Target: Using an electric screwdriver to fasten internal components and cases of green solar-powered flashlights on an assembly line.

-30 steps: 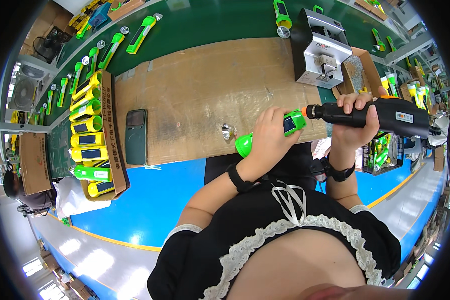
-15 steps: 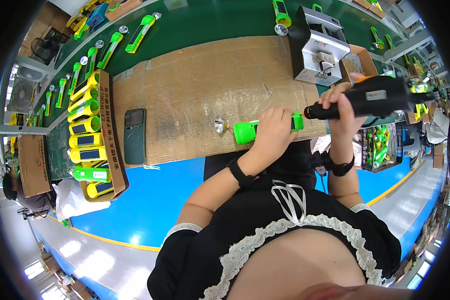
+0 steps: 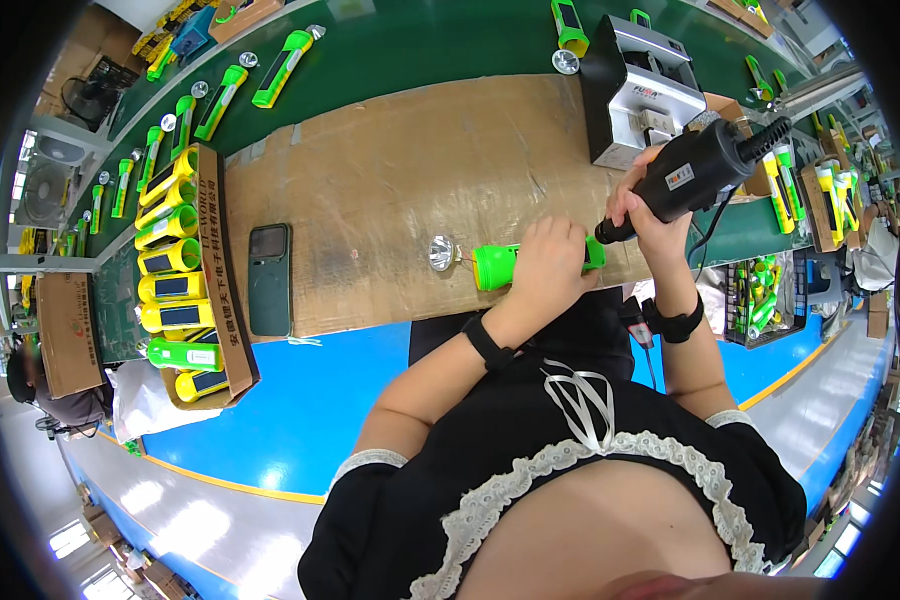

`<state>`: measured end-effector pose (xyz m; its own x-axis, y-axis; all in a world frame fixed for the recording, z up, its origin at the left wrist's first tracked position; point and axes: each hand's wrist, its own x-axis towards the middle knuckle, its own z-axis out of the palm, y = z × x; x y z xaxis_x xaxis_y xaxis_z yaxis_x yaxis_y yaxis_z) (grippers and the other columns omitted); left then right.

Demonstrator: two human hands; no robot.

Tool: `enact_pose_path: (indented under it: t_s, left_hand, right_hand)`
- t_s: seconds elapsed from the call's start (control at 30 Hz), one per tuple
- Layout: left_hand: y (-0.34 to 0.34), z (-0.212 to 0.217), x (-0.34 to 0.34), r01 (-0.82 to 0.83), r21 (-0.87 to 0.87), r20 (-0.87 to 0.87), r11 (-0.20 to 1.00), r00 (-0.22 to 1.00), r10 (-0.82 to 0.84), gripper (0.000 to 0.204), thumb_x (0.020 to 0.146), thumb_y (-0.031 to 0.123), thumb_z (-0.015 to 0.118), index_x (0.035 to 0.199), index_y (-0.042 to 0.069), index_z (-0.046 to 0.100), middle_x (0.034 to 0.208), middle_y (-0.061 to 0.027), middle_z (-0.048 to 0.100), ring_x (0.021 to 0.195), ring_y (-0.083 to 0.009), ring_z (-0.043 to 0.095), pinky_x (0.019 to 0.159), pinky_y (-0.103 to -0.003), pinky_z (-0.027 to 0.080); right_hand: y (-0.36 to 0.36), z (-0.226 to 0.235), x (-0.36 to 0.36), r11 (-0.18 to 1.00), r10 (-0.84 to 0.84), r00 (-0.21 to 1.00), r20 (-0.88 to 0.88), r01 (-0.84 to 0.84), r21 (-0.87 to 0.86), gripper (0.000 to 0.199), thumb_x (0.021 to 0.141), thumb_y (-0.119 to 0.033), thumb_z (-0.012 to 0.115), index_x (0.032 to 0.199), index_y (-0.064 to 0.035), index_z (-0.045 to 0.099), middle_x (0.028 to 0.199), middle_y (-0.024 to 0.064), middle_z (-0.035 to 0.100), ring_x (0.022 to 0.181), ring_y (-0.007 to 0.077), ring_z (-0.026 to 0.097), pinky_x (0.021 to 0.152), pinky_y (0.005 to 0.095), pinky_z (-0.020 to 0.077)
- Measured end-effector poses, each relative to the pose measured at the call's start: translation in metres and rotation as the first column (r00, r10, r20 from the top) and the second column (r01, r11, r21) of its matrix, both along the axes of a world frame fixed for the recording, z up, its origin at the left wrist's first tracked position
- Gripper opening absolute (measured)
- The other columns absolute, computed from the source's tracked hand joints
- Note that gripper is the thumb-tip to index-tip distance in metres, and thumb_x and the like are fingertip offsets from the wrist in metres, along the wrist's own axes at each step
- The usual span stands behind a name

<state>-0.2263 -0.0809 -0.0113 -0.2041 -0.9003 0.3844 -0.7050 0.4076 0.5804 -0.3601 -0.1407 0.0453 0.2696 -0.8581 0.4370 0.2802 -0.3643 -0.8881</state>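
Head view shows the left hand (image 3: 548, 262) gripping a green flashlight (image 3: 497, 266) on the counter (image 3: 390, 190). Her right hand (image 3: 650, 205) holds a black electric screwdriver (image 3: 690, 175) against its end. Fastening looks underway; the loose reflector (image 3: 441, 254) remains unfitted.

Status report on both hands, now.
Left hand clamps green flashlight on cardboard mat. Right hand grips black power screwdriver, tip at flashlight. Nothing in the way.

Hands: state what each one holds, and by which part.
Left hand grips the green flashlight around its body; right hand holds the black power screwdriver around its barrel.
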Motion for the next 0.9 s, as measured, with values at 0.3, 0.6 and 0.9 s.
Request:
enact_pose_path:
  t_s: [0.3, 0.6, 0.9]
  left_hand:
    - [0.003, 0.005, -0.006, 0.008, 0.077, 0.043, 0.997, 0.999, -0.012, 0.042, 0.056, 0.030, 0.078, 0.088, 0.007, 0.065, 0.091, -0.0114, 0.052, 0.093, -0.0287, 0.050, 0.081, -0.040, 0.038]
    - [0.001, -0.003, -0.013, 0.053, 0.018, 0.069, 0.998, 0.996, -0.054, 0.040, 0.058, 0.028, 0.076, 0.090, 0.008, 0.064, 0.088, -0.0118, 0.052, 0.091, -0.0295, 0.050, 0.080, -0.041, 0.039]
    - [0.010, 0.024, 0.014, 0.016, -0.076, -0.021, 0.997, 1.000, -0.017, 0.053, 0.059, 0.024, 0.080, 0.101, 0.005, 0.056, 0.102, -0.0165, 0.053, 0.099, -0.0344, 0.050, 0.085, -0.043, 0.040]
  right_hand:
    - [0.006, 0.000, -0.010, 0.995, -0.104, 0.994, -0.033, 0.104, 0.002, 0.044, 0.077, 0.005, 0.054, 0.117, 0.0002, 0.038, 0.066, 0.0057, 0.051, 0.053, 0.0136, 0.052, 0.050, 0.0242, 0.0415]
    - [-0.015, 0.065, -0.045, 0.897, -0.273, 0.903, 0.333, 0.364, -0.250, 0.055, 0.084, -0.001, 0.053, 0.134, 0.0053, 0.030, 0.071, 0.0072, 0.053, 0.059, 0.0163, 0.054, 0.064, 0.0339, 0.0476]
    - [-0.075, 0.066, -0.049, 0.782, -0.462, 0.839, 0.289, 0.539, -0.313, 0.044, 0.082, 0.005, 0.055, 0.123, 0.0070, 0.040, 0.074, 0.0085, 0.058, 0.062, 0.0144, 0.057, 0.062, 0.0275, 0.0479]
